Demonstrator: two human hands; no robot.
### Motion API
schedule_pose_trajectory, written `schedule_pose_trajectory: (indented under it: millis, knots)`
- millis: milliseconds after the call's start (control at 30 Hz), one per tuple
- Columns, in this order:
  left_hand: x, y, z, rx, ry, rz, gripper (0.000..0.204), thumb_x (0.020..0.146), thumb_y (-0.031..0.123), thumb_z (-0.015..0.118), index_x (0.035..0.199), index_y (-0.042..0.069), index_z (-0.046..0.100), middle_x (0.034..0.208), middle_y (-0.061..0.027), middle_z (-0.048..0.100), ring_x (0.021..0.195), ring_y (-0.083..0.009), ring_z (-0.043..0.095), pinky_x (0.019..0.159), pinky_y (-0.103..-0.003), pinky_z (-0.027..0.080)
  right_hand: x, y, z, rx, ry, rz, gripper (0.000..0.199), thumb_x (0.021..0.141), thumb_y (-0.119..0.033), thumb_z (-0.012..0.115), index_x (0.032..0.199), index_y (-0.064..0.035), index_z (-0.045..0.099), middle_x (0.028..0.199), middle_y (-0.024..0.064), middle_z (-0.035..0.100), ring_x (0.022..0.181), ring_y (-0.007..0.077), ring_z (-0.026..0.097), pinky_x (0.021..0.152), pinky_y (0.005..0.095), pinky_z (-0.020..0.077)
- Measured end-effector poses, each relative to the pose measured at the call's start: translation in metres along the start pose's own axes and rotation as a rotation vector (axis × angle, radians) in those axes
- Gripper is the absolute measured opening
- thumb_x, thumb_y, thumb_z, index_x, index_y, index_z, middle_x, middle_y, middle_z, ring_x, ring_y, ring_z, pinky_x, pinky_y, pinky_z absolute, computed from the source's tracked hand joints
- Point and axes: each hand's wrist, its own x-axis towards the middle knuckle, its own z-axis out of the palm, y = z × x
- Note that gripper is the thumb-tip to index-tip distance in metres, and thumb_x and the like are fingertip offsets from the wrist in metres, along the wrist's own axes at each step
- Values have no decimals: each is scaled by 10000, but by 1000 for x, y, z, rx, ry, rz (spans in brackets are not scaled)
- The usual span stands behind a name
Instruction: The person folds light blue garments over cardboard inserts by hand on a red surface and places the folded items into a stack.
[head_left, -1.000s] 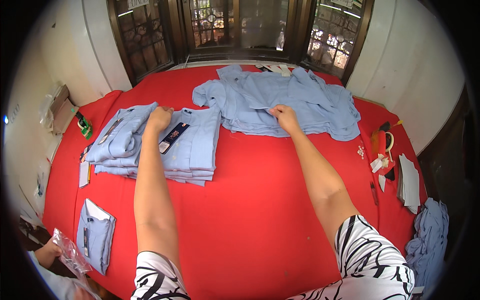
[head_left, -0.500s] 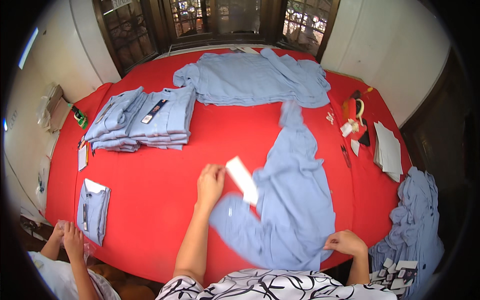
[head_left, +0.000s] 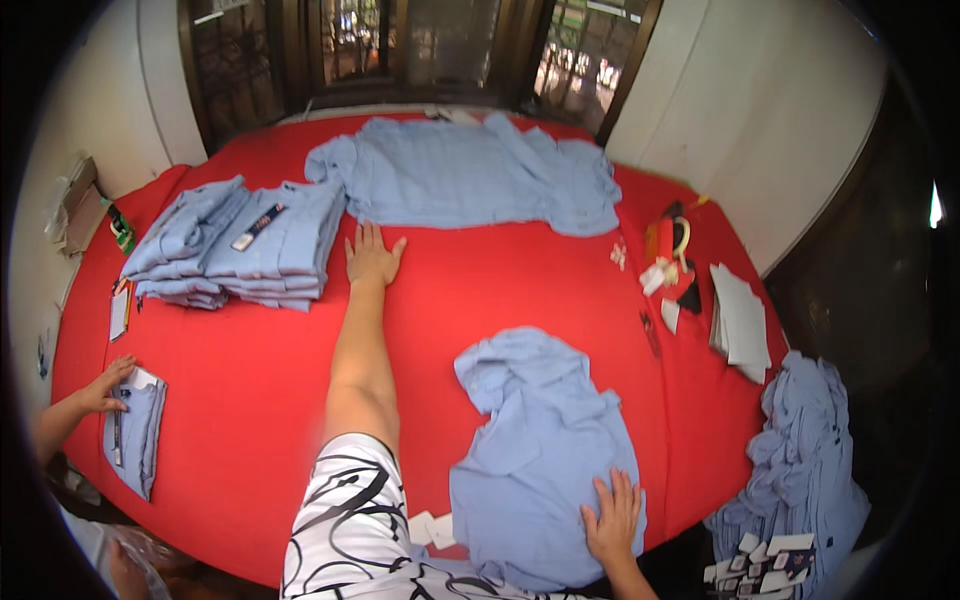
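Note:
My left hand (head_left: 372,258) reaches far across the red-covered table (head_left: 430,290), its fingers spread on the cloth. It lies between the folded blue shirts (head_left: 290,245) and the spread-out blue garments (head_left: 450,175) at the back. My right hand (head_left: 613,520) rests open, palm down, on a loose, crumpled light blue shirt (head_left: 540,440) close to me. White card pieces (head_left: 432,529) show at that shirt's left edge, partly hidden by my sleeve.
At the left, a co-worker's hand (head_left: 108,388) touches a folded shirt (head_left: 147,440). White sheets (head_left: 740,320) are stacked at the right, near a tape roll (head_left: 682,238) and small tools. Heaped blue garments (head_left: 805,450) bear several tags (head_left: 765,565) at lower right.
My left hand has swung forward, away from the white strip, and lies flat. The shirt has been drawn nearer and bunched up. My right hand has opened onto it. A co-worker's hand has reached the folded shirt.

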Motion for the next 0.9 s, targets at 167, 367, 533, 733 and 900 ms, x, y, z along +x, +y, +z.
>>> schedule_pose_trajectory:
  millis: [167,367,533,733,900]
  knots:
    - [-142,-28,1,-9,101,30,815,967,602,392,1497,-11,307,1577,-158,291,1476,-262,233,1207,-440,156,8,1,-1,218,61,76,414,850,-225,663,1220,-46,619,1397,192,493,1312,382,421,1118,523,260]
    - [-464,-141,-86,177,52,-533,773,983,525,454,1535,29,239,1614,-154,200,1497,-293,167,1199,-488,99,52,-101,-158,1427,-580,-356,255,938,-105,528,1105,23,673,1184,197,637,1097,350,591,957,416,448]
    - [-580,-197,-141,-278,-341,-1256,816,973,603,403,1539,44,220,1581,-226,232,1416,-395,323,1095,-499,355,14,-175,-209,2321,-1340,-995,388,1027,-163,451,1298,112,487,1298,246,553,1183,349,541,1013,401,414]
    - [-577,-129,-132,-103,313,-500,427,931,237,626,1265,-24,584,1375,-246,510,1267,-391,487,1057,-448,388,42,-122,-222,1502,-1593,-1134,412,1008,-159,441,1309,121,461,1222,222,586,958,316,587,857,375,459]
    - [-442,3,-120,-477,229,-114,282,932,193,615,1155,30,672,1220,-151,611,1176,-328,546,998,-405,442,125,-66,-60,897,-362,-190,295,905,-237,635,1075,3,652,990,86,673,888,161,611,817,299,486]
